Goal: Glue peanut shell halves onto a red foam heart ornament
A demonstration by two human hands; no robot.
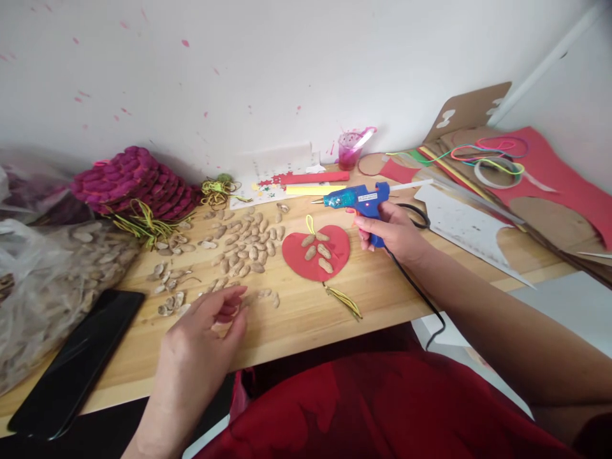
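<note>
My right hand (389, 233) is wrapped round the handle of a blue glue gun (366, 199), whose nozzle points left above the table. A red heart-shaped piece (294, 255) lies in front of me with several peanuts (325, 264) on it, a yellow loop at its top and a yellow-black tassel (345, 299) at its bottom. My left hand (210, 331) hovers at the table's front edge, left of the heart, with its fingers curled but apart and nothing visible in them. Many loose peanuts (248, 239) are spread left of the heart.
A black phone (76, 363) and a plastic bag of peanuts (71, 287) lie at the left, with stacked purple pieces (136, 182) behind. Paper strips (315, 190) and a cup (350, 152) stand along the wall. Card and cords (497, 153) cover the right; the gun's cable (415, 284) hangs over the edge.
</note>
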